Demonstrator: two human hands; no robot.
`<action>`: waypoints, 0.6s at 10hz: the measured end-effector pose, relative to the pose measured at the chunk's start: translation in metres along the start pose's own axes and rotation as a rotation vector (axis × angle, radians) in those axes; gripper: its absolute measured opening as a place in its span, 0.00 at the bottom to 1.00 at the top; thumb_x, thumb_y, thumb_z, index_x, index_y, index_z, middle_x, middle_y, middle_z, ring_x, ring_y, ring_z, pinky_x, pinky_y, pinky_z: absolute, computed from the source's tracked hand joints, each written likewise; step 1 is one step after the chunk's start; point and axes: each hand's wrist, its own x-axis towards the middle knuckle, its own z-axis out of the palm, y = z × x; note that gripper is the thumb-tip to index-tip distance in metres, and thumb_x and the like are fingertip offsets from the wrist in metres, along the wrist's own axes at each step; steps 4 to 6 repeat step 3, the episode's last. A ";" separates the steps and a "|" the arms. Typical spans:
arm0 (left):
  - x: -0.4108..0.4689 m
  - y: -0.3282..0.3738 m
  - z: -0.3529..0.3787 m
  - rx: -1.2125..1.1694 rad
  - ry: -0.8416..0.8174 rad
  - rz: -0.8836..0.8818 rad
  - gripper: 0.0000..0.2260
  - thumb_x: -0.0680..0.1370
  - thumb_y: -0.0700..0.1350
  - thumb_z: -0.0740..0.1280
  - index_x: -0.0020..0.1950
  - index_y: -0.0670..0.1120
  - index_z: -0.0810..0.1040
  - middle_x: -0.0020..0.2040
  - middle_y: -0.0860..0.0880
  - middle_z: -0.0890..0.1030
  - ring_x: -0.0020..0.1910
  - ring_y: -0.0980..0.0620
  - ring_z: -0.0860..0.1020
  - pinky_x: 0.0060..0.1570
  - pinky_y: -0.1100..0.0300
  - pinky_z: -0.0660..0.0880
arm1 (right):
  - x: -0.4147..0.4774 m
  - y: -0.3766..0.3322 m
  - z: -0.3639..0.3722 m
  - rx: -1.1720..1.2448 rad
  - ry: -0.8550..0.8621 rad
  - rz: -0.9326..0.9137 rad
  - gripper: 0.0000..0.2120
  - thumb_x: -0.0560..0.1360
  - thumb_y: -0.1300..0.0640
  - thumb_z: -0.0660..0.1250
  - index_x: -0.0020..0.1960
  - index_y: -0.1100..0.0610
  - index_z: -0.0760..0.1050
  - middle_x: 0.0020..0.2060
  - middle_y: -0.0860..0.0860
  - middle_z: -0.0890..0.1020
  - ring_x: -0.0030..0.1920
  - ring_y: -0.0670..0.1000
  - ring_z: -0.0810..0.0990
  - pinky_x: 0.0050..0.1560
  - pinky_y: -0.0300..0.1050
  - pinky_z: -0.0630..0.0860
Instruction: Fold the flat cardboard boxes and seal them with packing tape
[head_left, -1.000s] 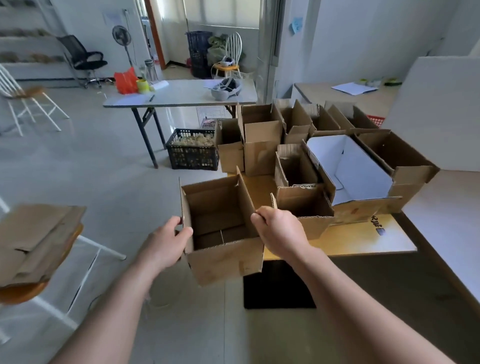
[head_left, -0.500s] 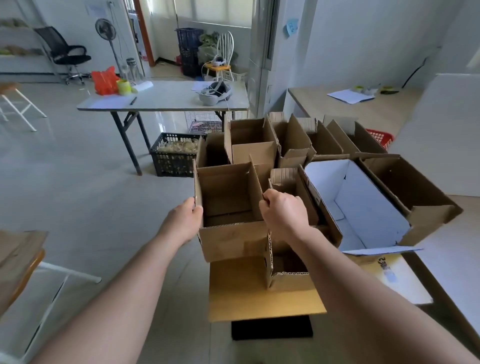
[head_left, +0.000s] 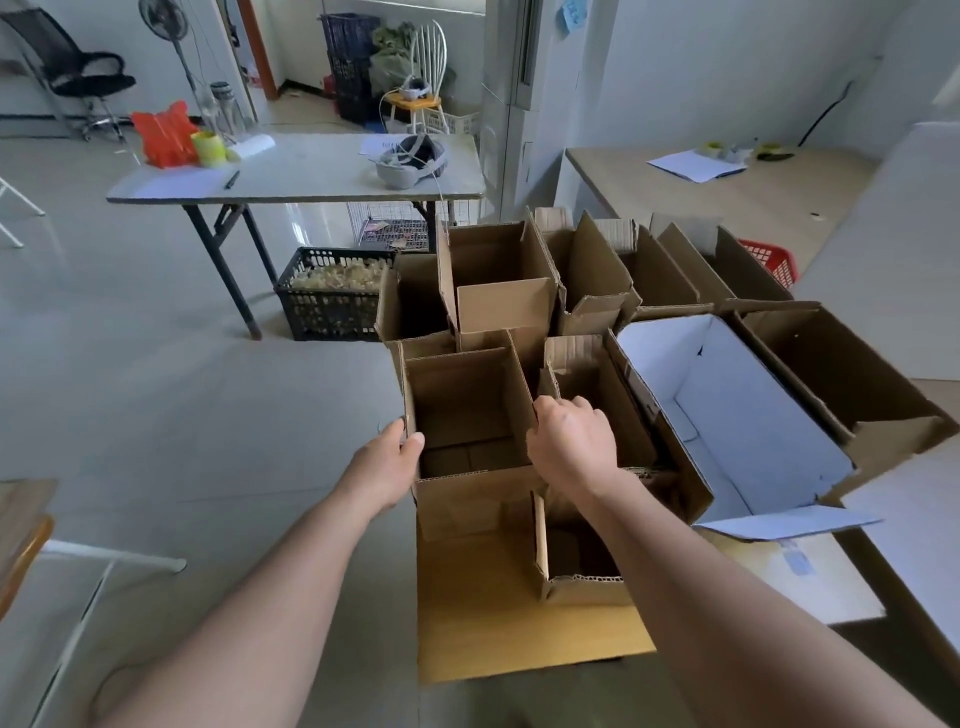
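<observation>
An open brown cardboard box (head_left: 470, 410) with its top flaps up sits at the left end of a wooden table (head_left: 488, 618), among several other open boxes. My left hand (head_left: 396, 460) grips the box's left wall, thumb over the rim. My right hand (head_left: 569, 441) grips its right flap, fingers curled over the edge. A smaller open brown box (head_left: 576, 571) stands in front under my right forearm. A large box with a white inside (head_left: 727, 415) lies to the right. No tape roll is visible near my hands.
More open brown boxes (head_left: 498, 280) fill the table's far side. A black crate (head_left: 332, 293) stands on the floor under a grey folding table (head_left: 301, 174). A red basket (head_left: 769, 260) and a beige desk (head_left: 727, 197) are at the right. A wooden stool (head_left: 21, 525) is at the left edge.
Both hands have carried the box forward and set it down among the other boxes on the table. The view has moved closer to the table.
</observation>
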 end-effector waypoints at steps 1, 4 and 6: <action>0.000 0.001 -0.004 0.039 -0.035 0.020 0.23 0.84 0.52 0.50 0.78 0.48 0.53 0.76 0.44 0.62 0.71 0.43 0.67 0.66 0.47 0.70 | -0.003 -0.003 -0.004 -0.050 0.004 0.032 0.13 0.77 0.63 0.56 0.59 0.59 0.74 0.55 0.55 0.79 0.58 0.56 0.72 0.57 0.48 0.68; -0.006 0.011 -0.017 0.112 0.018 0.013 0.28 0.83 0.54 0.53 0.79 0.48 0.47 0.77 0.43 0.59 0.72 0.41 0.65 0.68 0.48 0.67 | -0.014 -0.005 -0.007 -0.107 -0.002 0.097 0.12 0.77 0.61 0.59 0.59 0.58 0.73 0.54 0.56 0.76 0.55 0.57 0.75 0.55 0.49 0.69; -0.006 0.011 -0.017 0.112 0.018 0.013 0.28 0.83 0.54 0.53 0.79 0.48 0.47 0.77 0.43 0.59 0.72 0.41 0.65 0.68 0.48 0.67 | -0.014 -0.005 -0.007 -0.107 -0.002 0.097 0.12 0.77 0.61 0.59 0.59 0.58 0.73 0.54 0.56 0.76 0.55 0.57 0.75 0.55 0.49 0.69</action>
